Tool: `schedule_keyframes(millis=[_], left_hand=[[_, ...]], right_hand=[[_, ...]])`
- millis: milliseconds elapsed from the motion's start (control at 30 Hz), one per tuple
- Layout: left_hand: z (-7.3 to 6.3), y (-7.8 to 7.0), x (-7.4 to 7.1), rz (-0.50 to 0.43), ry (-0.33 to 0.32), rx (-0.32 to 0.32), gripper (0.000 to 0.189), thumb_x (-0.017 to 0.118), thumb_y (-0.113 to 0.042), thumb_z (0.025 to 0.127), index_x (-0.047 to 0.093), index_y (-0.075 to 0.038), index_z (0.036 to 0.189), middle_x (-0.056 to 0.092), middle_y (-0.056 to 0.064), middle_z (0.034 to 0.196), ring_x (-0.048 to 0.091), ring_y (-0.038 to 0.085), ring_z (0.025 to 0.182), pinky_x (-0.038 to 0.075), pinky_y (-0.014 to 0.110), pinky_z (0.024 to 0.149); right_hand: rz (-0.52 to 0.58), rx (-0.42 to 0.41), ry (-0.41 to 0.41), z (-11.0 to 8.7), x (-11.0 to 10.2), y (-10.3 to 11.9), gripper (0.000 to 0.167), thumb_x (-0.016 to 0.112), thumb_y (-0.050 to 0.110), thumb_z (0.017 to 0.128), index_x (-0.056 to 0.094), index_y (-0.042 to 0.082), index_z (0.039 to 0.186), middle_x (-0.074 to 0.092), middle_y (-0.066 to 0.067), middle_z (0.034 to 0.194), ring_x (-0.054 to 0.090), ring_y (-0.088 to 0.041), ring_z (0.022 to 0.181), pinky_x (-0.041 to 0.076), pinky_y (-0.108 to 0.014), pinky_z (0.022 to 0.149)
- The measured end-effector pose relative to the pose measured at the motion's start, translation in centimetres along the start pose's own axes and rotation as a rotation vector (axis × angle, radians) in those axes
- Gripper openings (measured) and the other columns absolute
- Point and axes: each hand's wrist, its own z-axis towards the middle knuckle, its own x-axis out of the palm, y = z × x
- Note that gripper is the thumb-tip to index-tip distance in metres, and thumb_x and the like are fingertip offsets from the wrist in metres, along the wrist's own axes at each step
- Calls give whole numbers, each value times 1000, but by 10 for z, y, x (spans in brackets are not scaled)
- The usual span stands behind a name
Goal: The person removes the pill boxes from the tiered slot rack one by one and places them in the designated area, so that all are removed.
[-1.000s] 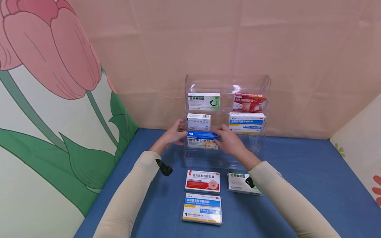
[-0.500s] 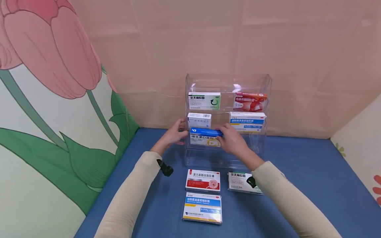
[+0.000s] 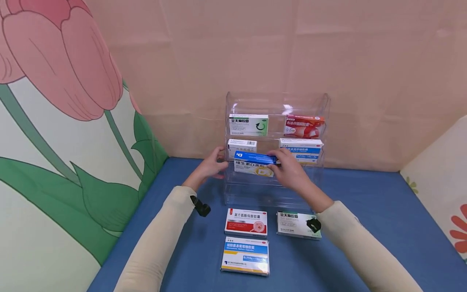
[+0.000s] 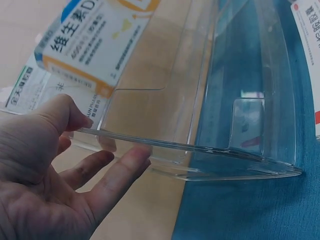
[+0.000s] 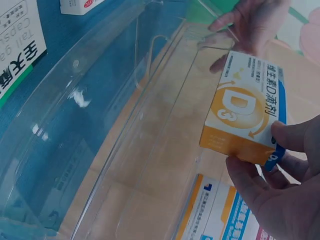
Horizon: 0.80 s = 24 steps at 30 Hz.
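Note:
My right hand (image 3: 292,170) pinches one end of a blue, white and orange vitamin D drops box (image 3: 254,166) between thumb and fingers. In the head view the box overlaps the lower tiers of a clear acrylic display rack (image 3: 277,195). Its D3 face and orange end show in the right wrist view, where the box (image 5: 245,102) is out in front of the tiers. At the rack's left side, my left hand (image 3: 211,165) holds the side panel. The left wrist view puts the thumb (image 4: 67,112) on one face of that panel and the fingers on the other.
Upper tiers hold a green-and-white box (image 3: 248,125), a red box (image 3: 303,125), a white box (image 3: 241,147) and a blue-and-white box (image 3: 303,148). On the blue cloth before the rack lie a red-and-white box (image 3: 246,222), a blue-and-yellow box (image 3: 245,256) and a green-and-white box (image 3: 295,224).
My right hand has lifted the vitamin D drops box off the lower tier, up and slightly right. The left hand stays at the rack's side.

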Motion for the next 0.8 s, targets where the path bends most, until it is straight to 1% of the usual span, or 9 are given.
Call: schedule_keyframes(millis=[167, 400, 600, 733, 800], left_hand=[[-1, -3, 0, 0, 9, 9, 67, 59, -10, 98, 26, -24, 156, 40, 19, 153, 55, 48, 121, 60, 54, 83], [-1, -1, -2, -13, 13, 3, 68, 58, -9, 98, 25, -23, 155, 40, 20, 152, 55, 49, 122, 59, 56, 85], [1, 1, -2, -19, 20, -1, 67, 57, -7, 99, 25, -22, 156, 39, 21, 152, 56, 47, 119, 59, 55, 84], [2, 2, -3, -21, 28, -7, 67, 58, -8, 99, 25, -23, 156, 39, 20, 153, 56, 46, 120, 59, 55, 85], [2, 3, -4, -28, 33, -13, 68, 58, -9, 99, 25, -24, 157, 38, 20, 154, 56, 47, 121, 57, 58, 88]], right_hand=[[49, 11, -8, -7, -9, -4, 41, 70, 9, 94, 60, 4, 133, 53, -17, 128, 58, -33, 111, 57, -49, 93], [74, 8, 32, -18, -17, -12, 43, 71, 10, 93, 61, 5, 135, 55, -16, 130, 58, -33, 114, 57, -50, 93], [72, -23, 43, -27, -20, -17, 44, 73, 8, 92, 62, 2, 134, 57, -17, 127, 59, -33, 111, 58, -51, 92], [68, -19, 54, -33, -22, -22, 44, 73, 9, 92, 62, 3, 134, 58, -17, 130, 59, -32, 111, 58, -51, 91], [66, -15, 61, -36, -22, -25, 43, 73, 10, 93, 62, 3, 134, 58, -17, 131, 59, -33, 111, 58, -50, 90]])
